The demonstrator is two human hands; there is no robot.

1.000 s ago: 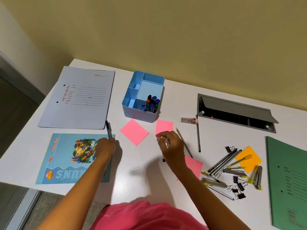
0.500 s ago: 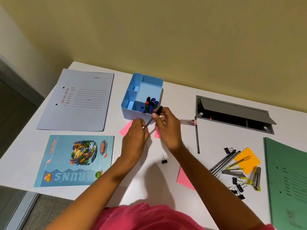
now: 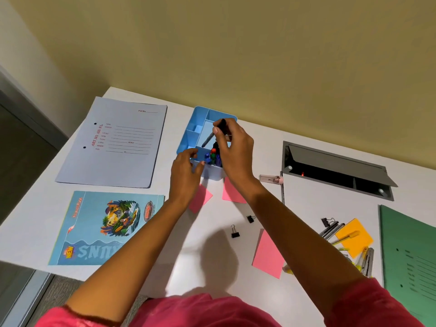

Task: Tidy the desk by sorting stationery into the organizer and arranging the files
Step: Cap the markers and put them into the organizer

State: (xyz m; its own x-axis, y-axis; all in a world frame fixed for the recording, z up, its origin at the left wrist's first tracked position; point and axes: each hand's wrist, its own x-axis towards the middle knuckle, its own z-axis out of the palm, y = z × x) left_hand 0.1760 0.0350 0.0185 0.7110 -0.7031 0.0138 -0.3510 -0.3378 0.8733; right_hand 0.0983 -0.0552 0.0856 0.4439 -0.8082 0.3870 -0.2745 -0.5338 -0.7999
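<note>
A light blue organizer (image 3: pixel 191 135) with several compartments stands at the middle back of the white desk (image 3: pixel 212 260); its front compartment holds several coloured markers (image 3: pixel 213 156). My right hand (image 3: pixel 232 149) pinches a dark pen (image 3: pixel 210 136) by its cap end, tip down, above the organizer. My left hand (image 3: pixel 185 174) sits at the organizer's front left corner, fingers loosely curled, touching its rim. A lilac file (image 3: pixel 115 142), a blue illustrated folder (image 3: pixel 103 228) and a green file (image 3: pixel 410 263) lie flat on the desk.
Pink sticky notes (image 3: pixel 267 254) lie near the organizer and at centre. Two black binder clips (image 3: pixel 235 232) are loose in the middle. A heap of pens, clips and an orange note (image 3: pixel 354 237) lies right. A grey cable hatch (image 3: pixel 335 169) is open behind. A pencil (image 3: pixel 282 187) and a pink-capped item (image 3: pixel 270 178) lie nearby.
Both hands rose from the desk to the organizer. The pen passed from my left hand to my right, which now holds it alone over the compartments; my left hand moved to the organizer's rim.
</note>
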